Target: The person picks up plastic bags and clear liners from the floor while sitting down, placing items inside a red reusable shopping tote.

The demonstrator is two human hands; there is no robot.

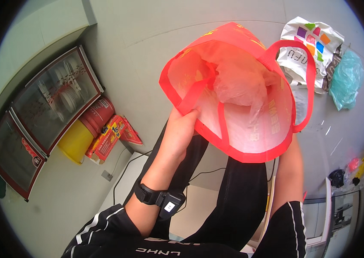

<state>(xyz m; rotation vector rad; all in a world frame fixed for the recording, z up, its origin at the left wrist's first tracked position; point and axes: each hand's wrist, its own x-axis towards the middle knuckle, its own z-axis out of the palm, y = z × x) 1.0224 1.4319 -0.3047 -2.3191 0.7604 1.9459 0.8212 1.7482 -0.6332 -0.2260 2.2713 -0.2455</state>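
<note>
A red fabric tote bag with gold print hangs open-mouthed before me, its pale inner side showing. My left hand grips the bag's rim at its left corner, thumb over the edge beside one strap. Inside the bag lies a crumpled translucent plastic bag; its contents cannot be made out. The other red strap loops out past the right side. My right forearm runs up behind the bag's right side, and the right hand itself is hidden by it.
A white plastic bag with coloured squares and a teal plastic bag lie at the upper right. At left are a glass-doored dish cabinet, a yellow bucket, a red container and red boxes. Cables run behind my legs.
</note>
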